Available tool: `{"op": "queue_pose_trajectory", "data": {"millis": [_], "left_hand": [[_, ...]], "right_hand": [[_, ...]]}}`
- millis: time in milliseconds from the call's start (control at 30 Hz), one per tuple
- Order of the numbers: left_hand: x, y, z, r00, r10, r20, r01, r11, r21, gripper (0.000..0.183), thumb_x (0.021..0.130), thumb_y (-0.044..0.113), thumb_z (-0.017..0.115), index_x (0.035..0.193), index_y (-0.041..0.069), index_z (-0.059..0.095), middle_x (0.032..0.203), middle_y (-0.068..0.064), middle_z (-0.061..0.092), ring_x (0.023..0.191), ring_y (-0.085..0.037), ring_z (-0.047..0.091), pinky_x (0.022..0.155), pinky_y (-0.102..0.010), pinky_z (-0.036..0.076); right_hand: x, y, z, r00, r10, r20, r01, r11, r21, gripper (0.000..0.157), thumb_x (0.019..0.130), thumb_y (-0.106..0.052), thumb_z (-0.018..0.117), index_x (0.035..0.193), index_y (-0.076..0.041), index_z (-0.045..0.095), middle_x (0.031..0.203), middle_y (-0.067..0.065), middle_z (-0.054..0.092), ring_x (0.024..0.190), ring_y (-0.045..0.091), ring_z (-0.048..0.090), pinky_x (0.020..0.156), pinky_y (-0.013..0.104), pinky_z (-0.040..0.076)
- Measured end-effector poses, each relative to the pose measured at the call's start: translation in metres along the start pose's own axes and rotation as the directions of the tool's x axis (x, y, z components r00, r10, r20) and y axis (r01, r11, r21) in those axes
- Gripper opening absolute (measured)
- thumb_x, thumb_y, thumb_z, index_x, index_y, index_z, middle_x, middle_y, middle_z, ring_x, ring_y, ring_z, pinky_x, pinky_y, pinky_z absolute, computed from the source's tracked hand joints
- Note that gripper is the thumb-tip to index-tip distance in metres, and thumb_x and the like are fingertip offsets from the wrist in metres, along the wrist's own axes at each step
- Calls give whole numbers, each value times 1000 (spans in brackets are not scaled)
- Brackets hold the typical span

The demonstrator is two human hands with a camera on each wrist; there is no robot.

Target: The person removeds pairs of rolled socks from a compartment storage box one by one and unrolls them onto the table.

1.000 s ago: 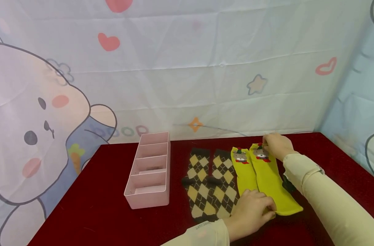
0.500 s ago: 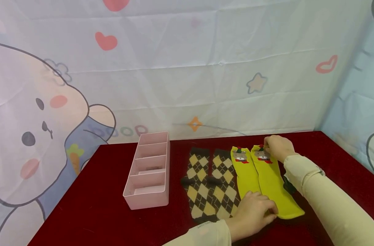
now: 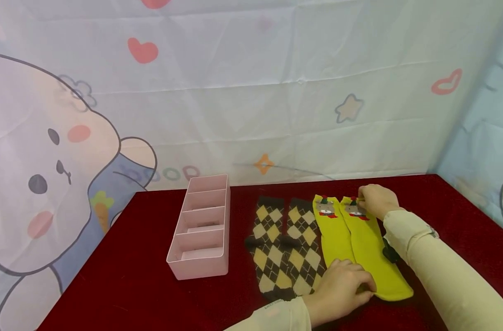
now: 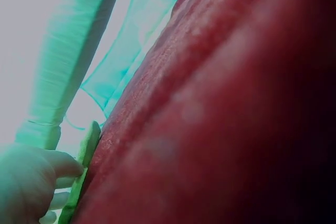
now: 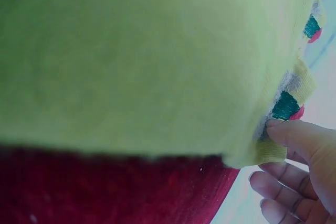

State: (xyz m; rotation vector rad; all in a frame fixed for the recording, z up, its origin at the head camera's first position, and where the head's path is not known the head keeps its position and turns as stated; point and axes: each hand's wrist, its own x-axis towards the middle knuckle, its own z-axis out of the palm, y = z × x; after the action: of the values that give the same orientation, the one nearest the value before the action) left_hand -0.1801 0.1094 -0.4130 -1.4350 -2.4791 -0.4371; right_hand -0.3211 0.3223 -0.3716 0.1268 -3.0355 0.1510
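Two yellow socks with a bear-face pattern lie side by side in the head view. My right hand (image 3: 379,201) pinches the cuff of the right yellow sock (image 3: 369,248) between thumb and fingers; the right wrist view shows the thumb on top of the cuff (image 5: 273,150). At the toe end, my left hand (image 3: 342,287) has its thumb and index finger at the near edge of that same sock, whose thin edge (image 4: 84,166) shows in the left wrist view. The left yellow sock (image 3: 334,234) is partly covered by the left hand. A dark green patch (image 3: 390,252) shows at the right sock's outer side.
Two argyle socks, the left one (image 3: 269,248) and the right one (image 3: 304,243), lie flat just left of the yellow pair. Further left stands a pink box (image 3: 203,268) with several compartments. Everything rests on a dark red cloth (image 3: 123,276) before a printed curtain (image 3: 251,115).
Both hands and the right yellow sock have shifted slightly toward me and to the right. The toe end now lies a bit nearer. The argyle socks and pink box stay in place.
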Motion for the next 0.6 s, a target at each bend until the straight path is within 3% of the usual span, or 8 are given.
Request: {"op": "queue_pose_trajectory", "data": {"millis": [600], "left_hand": [[-5, -1, -2, 996, -75, -56, 74, 997, -16, 14, 84, 36, 71, 97, 30, 71, 91, 20, 68, 82, 5, 53, 71, -7, 28]], "right_hand": [[-2, 3, -2, 1000, 24, -4, -24, 1000, 10, 26, 86, -15, 69, 102, 5, 63, 95, 21, 66, 76, 26, 60, 70, 43, 55]]}}
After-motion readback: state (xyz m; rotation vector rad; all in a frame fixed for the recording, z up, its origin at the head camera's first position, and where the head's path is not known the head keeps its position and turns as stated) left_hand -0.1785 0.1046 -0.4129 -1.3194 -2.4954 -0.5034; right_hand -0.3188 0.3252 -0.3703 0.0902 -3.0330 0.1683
